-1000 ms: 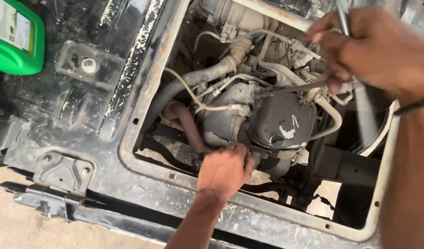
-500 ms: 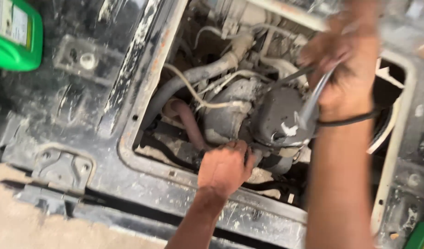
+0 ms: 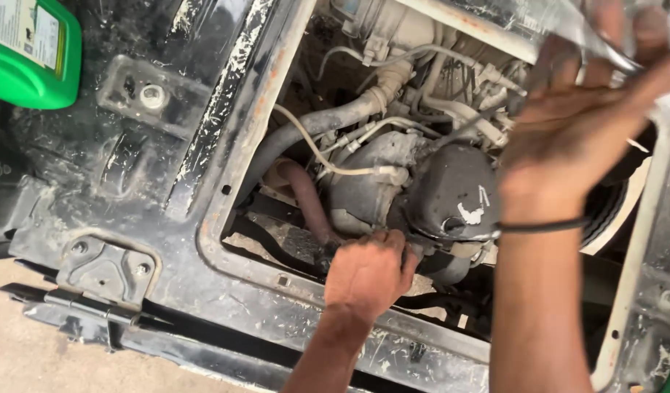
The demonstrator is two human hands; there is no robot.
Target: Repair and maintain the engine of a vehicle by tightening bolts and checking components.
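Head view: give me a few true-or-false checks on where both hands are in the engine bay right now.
1. The left hand reaches down under the dark round engine part. True.
2. The right hand rests flat on the floor. False: it is raised, holding a metal tool.
3. A green container sits at upper left. True.
4. The right wrist is bare. False: it wears a thin black band.
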